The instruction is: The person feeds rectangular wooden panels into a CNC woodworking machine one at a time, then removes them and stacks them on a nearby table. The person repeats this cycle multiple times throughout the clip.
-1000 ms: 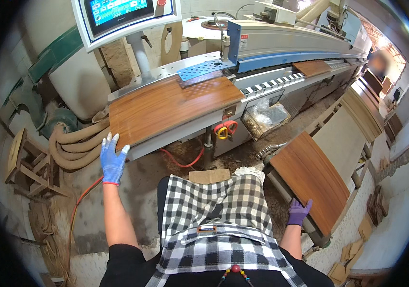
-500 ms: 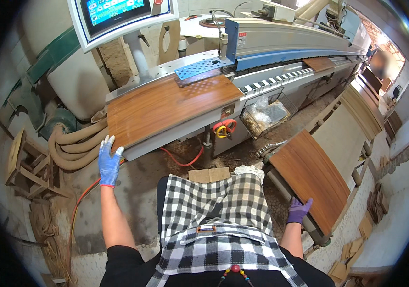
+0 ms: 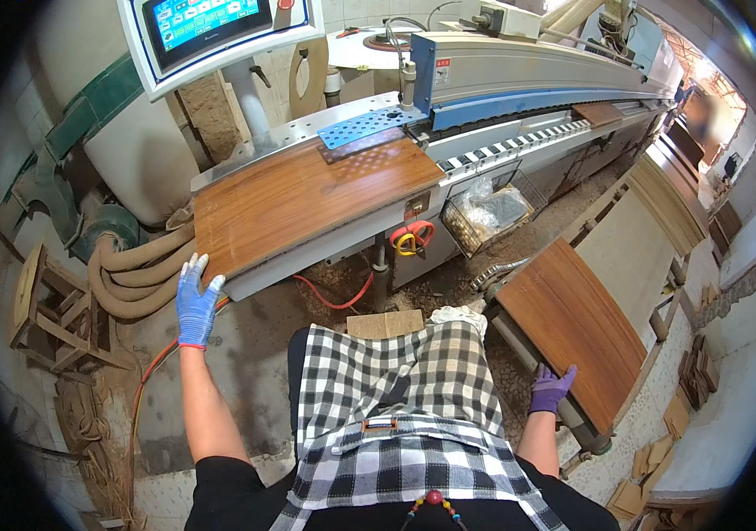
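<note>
In the head view, the person is standing at a long woodworking machine (image 3: 519, 80), and the left hand (image 3: 195, 301), in a blue glove, is reaching with fingers spread wide toward the near left corner of a brown wooden panel (image 3: 307, 199) lying flat on the machine's infeed table (image 3: 325, 257); the fingertips are at or just touching the panel's edge, closing on nothing. The right hand (image 3: 551, 389), in a purple glove, is resting low on the near end of a second brown panel (image 3: 572, 323) lying on a rack to the right; its fingers look curled at the edge, but I cannot tell whether they are gripping it. By my judgement the step in hand is feeding the panel on the table into the machine, and the next move is calling for the left hand to settle flat on that corner and push the board far and to the right, square along the blue perforated guide plate (image 3: 369, 128). The panel's far end is slipping under that plate, so how far in it sits is hidden. A control screen (image 3: 218, 22) is cut off at the top, and the far end of the machine is blurring into glare.
</note>
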Action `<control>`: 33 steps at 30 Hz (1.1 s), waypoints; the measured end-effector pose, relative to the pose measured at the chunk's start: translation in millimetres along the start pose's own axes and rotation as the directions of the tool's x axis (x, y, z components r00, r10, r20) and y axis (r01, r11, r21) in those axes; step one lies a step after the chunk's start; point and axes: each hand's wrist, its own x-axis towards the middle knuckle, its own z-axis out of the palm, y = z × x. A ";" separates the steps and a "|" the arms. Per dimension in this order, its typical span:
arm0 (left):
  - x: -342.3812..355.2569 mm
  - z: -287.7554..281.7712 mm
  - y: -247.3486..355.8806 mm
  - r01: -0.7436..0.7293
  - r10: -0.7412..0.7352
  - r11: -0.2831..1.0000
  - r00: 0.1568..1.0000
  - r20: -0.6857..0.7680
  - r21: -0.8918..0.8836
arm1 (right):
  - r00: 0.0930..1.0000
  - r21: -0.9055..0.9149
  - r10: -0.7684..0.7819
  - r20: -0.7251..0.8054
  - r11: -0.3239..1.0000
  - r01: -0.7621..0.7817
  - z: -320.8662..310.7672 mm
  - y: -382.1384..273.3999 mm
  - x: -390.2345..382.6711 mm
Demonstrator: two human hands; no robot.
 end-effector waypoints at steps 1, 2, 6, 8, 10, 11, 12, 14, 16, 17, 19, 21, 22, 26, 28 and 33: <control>0.2 -0.5 -0.4 -0.003 0.003 1.000 1.000 -0.001 0.011 | 1.000 -0.004 0.000 0.003 1.000 0.000 0.3 -0.1 -0.7; 0.6 -0.7 -0.8 -0.007 0.007 1.000 1.000 -0.001 0.012 | 1.000 -0.008 0.000 0.007 1.000 0.000 0.4 -0.2 -1.6; 1.1 -1.5 -1.4 -0.020 0.020 0.999 1.000 -0.001 0.029 | 1.000 -0.013 0.011 -0.010 1.000 -0.011 0.6 -0.3 0.4; 1.7 -2.1 -0.5 -0.024 0.024 0.999 1.000 -0.003 0.037 | 1.000 -0.007 0.021 -0.004 1.000 -0.021 0.3 -0.3 0.8; 3.2 -0.8 2.5 -0.026 0.026 0.999 1.000 -0.007 0.034 | 0.999 0.007 0.039 -0.001 0.999 -0.039 -3.7 -0.8 6.3; 4.0 0.7 5.1 -0.023 0.023 0.999 1.000 -0.008 0.025 | 0.999 0.018 0.052 -0.001 0.998 -0.052 -5.6 -1.6 9.2; 4.2 1.3 10.3 -0.019 0.019 1.000 1.000 -0.011 0.019 | 0.998 0.028 0.068 -0.001 0.997 -0.068 -4.1 -1.1 8.7; 6.0 5.4 19.0 -0.016 0.017 0.999 1.000 -0.017 0.033 | 0.998 0.021 0.058 -0.014 0.998 -0.058 -2.9 -0.6 6.6; 9.0 11.4 23.1 -0.019 0.021 0.997 0.999 -0.029 0.071 | 0.998 0.019 0.051 -0.020 0.999 -0.051 0.8 -0.7 2.9; 11.7 17.9 19.6 -0.044 0.047 0.997 0.998 -0.043 0.070 | 0.999 0.020 0.049 -0.022 0.999 -0.049 1.2 -0.2 2.9; 15.5 29.4 36.5 -0.053 0.060 0.985 0.997 -0.041 0.164 | 0.998 0.027 0.050 -0.027 0.998 -0.049 -1.9 -1.0 4.5; 20.2 40.3 50.0 -0.091 0.103 0.965 0.994 -0.036 0.247 | 0.998 0.035 0.064 -0.026 0.997 -0.063 -3.9 -1.8 6.8; 22.5 46.3 56.8 -0.105 0.114 0.960 0.993 -0.022 0.258 | 0.998 0.037 0.065 -0.020 0.997 -0.065 -4.4 -2.5 6.5; 29.7 70.6 80.4 -0.134 0.139 0.948 0.990 0.006 0.290 | 0.995 0.077 0.080 0.062 0.993 -0.085 1.1 -4.7 -4.4; 32.1 86.9 94.0 -0.149 0.154 0.953 0.988 0.000 0.266 | 0.991 0.102 0.088 0.101 0.990 -0.098 -1.0 -8.4 -7.6; 33.8 97.2 114.0 -0.185 0.196 0.927 0.981 -0.001 0.325 | 0.969 0.084 0.121 0.216 0.986 -0.142 -6.4 -30.5 -14.1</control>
